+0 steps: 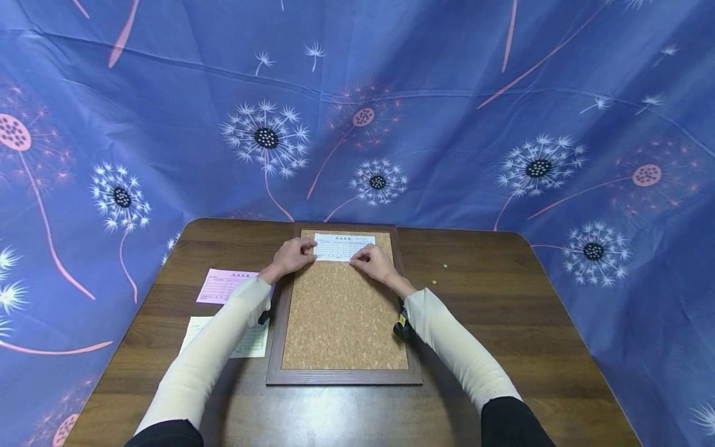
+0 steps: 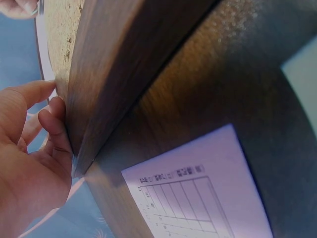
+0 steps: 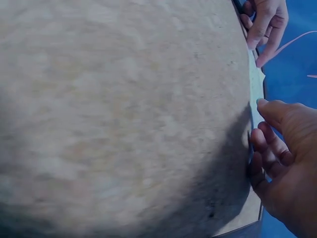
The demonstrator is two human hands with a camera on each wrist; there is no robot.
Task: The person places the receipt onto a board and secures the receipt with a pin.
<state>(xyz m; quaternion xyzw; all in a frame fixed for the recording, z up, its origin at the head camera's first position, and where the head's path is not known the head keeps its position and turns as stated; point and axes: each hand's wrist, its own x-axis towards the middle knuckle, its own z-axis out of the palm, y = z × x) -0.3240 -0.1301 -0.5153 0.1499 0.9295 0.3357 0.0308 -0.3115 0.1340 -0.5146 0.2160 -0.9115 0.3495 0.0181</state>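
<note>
A white printed form [image 1: 337, 247] lies across the upper end of a framed cork board [image 1: 345, 316]. My left hand [image 1: 293, 256] holds the form's left edge with thumb and index finger. At the lower right corner, my right hand [image 1: 375, 264] holds it between thumb and bent fingers. In the right wrist view, the form [image 3: 255, 84] appears as a thin pale strip between my left hand [image 3: 267, 25] and right hand [image 3: 292, 153]. The left wrist view shows my left hand [image 2: 34, 144] beside the board's brown frame [image 2: 106, 64].
Left of the board lie a pink form [image 1: 215, 287] and a pale yellow form [image 1: 254, 341], partly under my left forearm. Two tiny pieces, one green [image 1: 445, 266] and one orange [image 1: 434, 282], sit on the wooden table [image 1: 503, 310] to the right. A blue patterned cloth [image 1: 447, 155] hangs behind.
</note>
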